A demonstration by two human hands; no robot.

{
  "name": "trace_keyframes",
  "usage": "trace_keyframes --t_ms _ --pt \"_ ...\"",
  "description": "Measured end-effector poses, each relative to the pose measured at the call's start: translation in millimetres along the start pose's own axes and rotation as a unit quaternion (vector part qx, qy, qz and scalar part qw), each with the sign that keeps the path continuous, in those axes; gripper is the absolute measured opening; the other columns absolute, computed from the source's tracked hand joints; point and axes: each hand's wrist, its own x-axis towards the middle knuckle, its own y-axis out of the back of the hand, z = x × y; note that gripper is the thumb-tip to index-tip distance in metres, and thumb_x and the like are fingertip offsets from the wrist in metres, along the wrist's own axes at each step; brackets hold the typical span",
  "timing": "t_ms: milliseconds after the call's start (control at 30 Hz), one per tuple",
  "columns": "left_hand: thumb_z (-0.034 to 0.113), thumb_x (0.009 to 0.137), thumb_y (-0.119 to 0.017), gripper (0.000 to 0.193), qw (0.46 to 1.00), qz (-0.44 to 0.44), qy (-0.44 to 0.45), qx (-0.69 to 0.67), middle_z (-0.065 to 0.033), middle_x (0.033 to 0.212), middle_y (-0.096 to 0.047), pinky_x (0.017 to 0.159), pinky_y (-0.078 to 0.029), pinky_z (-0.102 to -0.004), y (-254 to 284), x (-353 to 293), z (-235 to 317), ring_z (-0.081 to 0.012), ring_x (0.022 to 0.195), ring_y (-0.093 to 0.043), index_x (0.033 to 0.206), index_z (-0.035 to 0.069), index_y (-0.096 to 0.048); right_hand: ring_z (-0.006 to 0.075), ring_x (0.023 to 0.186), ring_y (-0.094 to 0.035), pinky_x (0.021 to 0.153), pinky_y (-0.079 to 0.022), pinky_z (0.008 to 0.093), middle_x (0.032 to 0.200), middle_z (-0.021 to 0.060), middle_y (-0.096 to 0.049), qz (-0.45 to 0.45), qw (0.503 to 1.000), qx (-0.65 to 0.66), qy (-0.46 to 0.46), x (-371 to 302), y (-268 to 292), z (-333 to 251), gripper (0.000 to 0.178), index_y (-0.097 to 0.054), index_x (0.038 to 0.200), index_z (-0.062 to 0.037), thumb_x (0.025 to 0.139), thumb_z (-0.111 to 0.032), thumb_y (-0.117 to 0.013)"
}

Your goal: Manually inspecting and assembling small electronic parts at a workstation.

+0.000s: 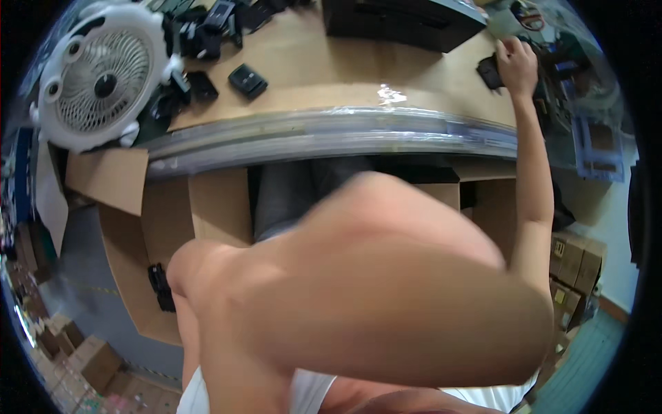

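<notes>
My right hand (518, 67) reaches over the far right of the table with its fingers curled. It grips the edge of a small black object (490, 72), whose kind I cannot make out. My left arm is bent up close to the view. A large blurred shape, seemingly my left hand (414, 310), covers the lower middle, and its fingers cannot be told apart. Away from both hands, a small black boxy device (248, 81) lies on the table (303, 72).
A white round fan (103, 84) stands at the far left beside several black devices (207, 34). A large black box (407, 21) sits at the back. Clear plastic wrap covers the table's front edge (331, 131). Below are open cartons (162, 228), one with a black item (161, 286) inside.
</notes>
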Motion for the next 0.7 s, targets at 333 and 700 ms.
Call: trace_keyframes --t_ms 333,700 --pt "0.039 0.087 -0.065 0.041 0.749 -0.006 0.010 0.662 -0.0181 0.112 -0.050 0.074 -0.052 -0.0437 44.3 134.9 -125.9 -0.0369 0.088 -0.054 0.120 0.015 -0.063 0.0313 0.094 -0.058 0.086 -0.045 0.0408 0.104 0.0096 -0.065 0.124 0.988 0.048 0.079 13.6 -41.1 -59.2 0.027 -0.072 0.108 -0.0166 0.092 -0.033 -0.059" --pt "0.008 0.082 -0.059 0.029 0.782 -0.083 -0.005 0.618 -0.0244 0.102 -0.051 0.071 -0.050 -0.0532 72.1 149.7 -132.8 -0.0469 0.081 -0.058 0.109 0.001 -0.052 0.0209 0.093 -0.055 0.081 -0.045 0.0313 0.101 0.0063 -0.061 0.099 0.967 0.197 -0.129 -19.6 0.1 -126.4 0.023 -0.066 0.098 -0.0117 0.094 -0.032 -0.057"
